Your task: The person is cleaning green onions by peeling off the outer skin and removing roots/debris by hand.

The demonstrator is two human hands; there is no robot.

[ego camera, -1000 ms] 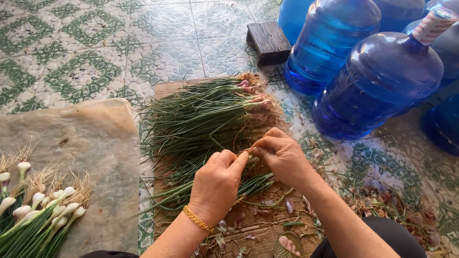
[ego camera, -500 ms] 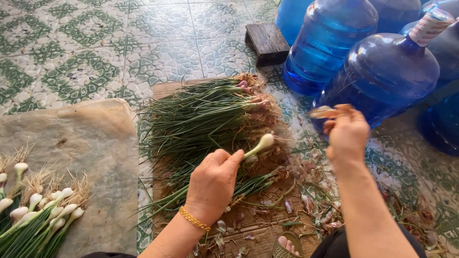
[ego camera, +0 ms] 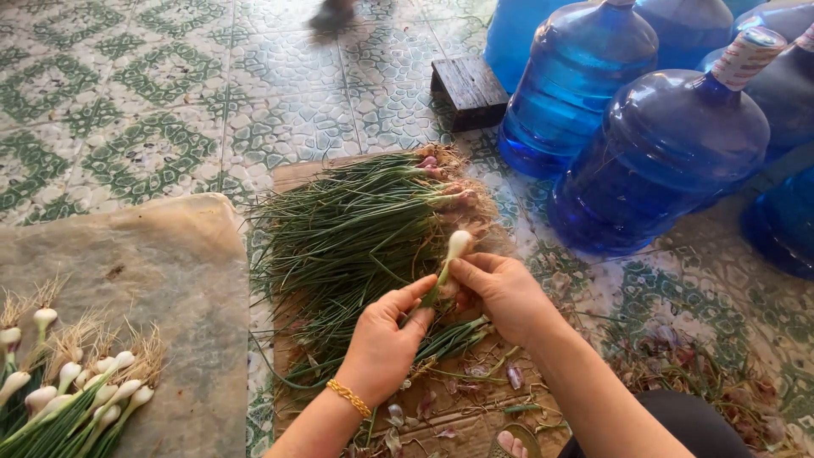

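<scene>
Your left hand (ego camera: 386, 339) pinches the green stalk of a single spring onion (ego camera: 449, 259) between thumb and fingers, a gold bracelet (ego camera: 349, 399) on its wrist. Your right hand (ego camera: 500, 293) closes its fingertips on the same onion just under the white bulb, which sticks up above both hands — peeled clean and pale. The two hands touch each other around the stalk.

Right behind them lies a heap of unpeeled spring onions (ego camera: 365, 225), green tops fanned toward the left, reddish bulbs and roots toward the right. The heap rests on a flat sheet of cardboard (ego camera: 297, 174) on the patterned tile floor (ego camera: 127, 102). Peelings and bits of skin (ego camera: 475, 382) litter the cardboard near your wrists and spread onto the tiles to your right.

Well to the left, a pale sack cloth (ego camera: 161, 280) carries a bunch of cleaned onions (ego camera: 76, 394) with white bulbs. Beyond the heap stands a small dark wooden block (ego camera: 471, 89), and beside it several large blue water jugs (ego camera: 670, 153).
</scene>
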